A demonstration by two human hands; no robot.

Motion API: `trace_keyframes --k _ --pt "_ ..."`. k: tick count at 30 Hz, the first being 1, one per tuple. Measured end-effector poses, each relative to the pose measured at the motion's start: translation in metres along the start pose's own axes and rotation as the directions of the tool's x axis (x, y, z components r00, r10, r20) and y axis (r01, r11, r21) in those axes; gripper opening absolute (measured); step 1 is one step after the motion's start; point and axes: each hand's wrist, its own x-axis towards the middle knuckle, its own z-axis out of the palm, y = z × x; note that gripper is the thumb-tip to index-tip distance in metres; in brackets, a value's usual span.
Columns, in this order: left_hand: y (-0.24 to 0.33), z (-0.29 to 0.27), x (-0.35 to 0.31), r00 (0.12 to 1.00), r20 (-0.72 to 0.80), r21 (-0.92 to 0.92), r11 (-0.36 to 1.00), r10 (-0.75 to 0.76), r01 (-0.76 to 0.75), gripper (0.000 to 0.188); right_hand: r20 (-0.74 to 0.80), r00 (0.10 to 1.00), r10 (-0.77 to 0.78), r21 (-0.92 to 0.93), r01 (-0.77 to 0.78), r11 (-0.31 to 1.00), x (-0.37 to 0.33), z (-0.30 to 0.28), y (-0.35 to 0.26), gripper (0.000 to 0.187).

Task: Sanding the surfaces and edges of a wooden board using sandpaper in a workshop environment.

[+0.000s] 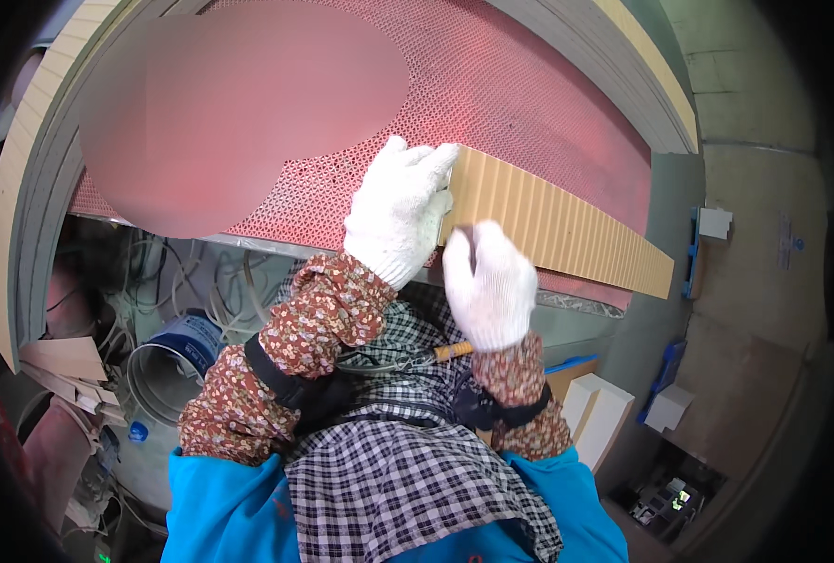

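A long tan board (558,225) with wood-like stripes lies slanted across a pink perforated mat (520,70), its far end toward the right. My left hand (394,216), in a white knit glove, is closed on the board's left end, its fingertips at the upper corner. My right hand (494,289), also gloved, is closed with curled fingers against the board's lower edge near that same end. Whatever those fingers may hold is hidden. Below, in front of my checked apron (389,469), shows an orange-handled tool (453,352).
Wood-patterned boards edge the work surface at left (9,225) and upper right (656,70). Lower left, a blue-and-white bucket (192,338) stands among hoses and cardboard scraps (65,361). White blocks (600,418) lie at lower right. A blurred patch covers the upper left.
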Motion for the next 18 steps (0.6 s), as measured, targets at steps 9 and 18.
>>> trace_keyframes --k 9,18 --pt "-0.007 0.009 0.001 0.989 -0.095 0.050 0.992 0.116 -0.112 0.051 0.034 0.998 0.055 -0.030 -0.054 0.998 0.061 0.006 0.013 0.027" --pt "0.000 0.002 0.002 0.995 -0.022 0.049 0.995 0.093 -0.092 0.050 0.091 0.994 0.066 -0.145 -0.053 0.988 0.094 0.010 0.020 0.037"
